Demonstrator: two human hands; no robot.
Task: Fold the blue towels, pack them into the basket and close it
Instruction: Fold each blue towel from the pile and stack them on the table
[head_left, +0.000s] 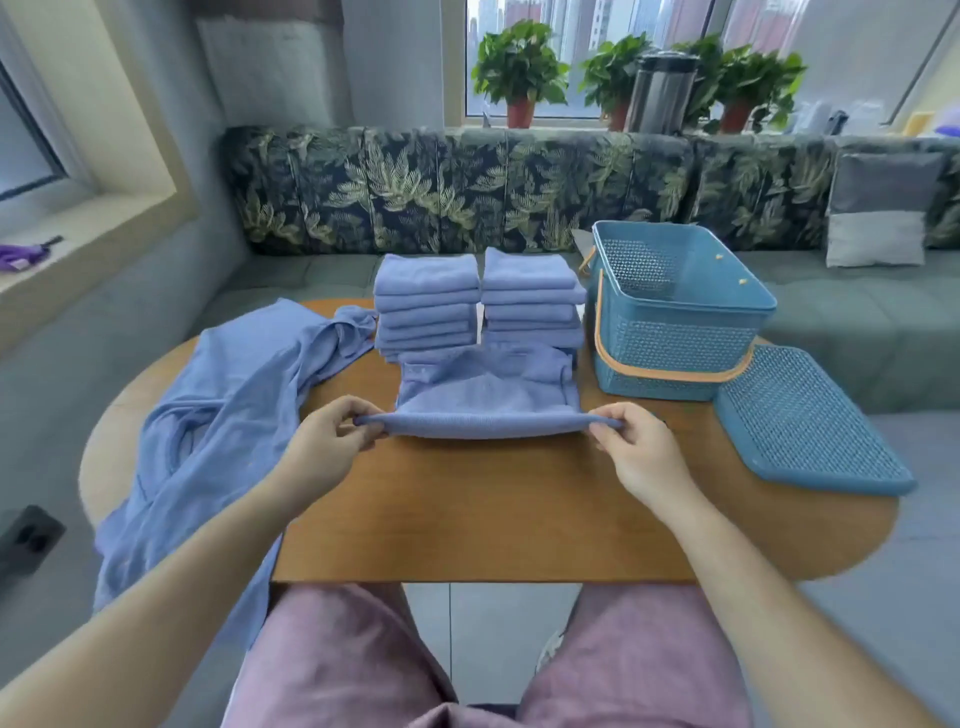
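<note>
Blue folded towels (478, 306) already stand in two stacks at the far side of the wooden table (483, 509), yet the basket (675, 332) beside them is empty, its lid (805, 421) lies off to the right, and unfolded cloth (228, 405) waits at the left. Judging by this, folding is nearly done while packing and closing remain; the left hand (332, 441) and right hand (631, 441) each pinch a near corner of the towel in hand (483, 405), stretching its edge taut above the table

Wooden table (493, 509) before you: two stacks of folded blue towels (426, 306) at the far edge, half-folded towel (483, 395) just in front, loose towels (223, 415) draped over the left side, open basket (675, 343) far right, its lid (810, 426) flat beside it.
</note>
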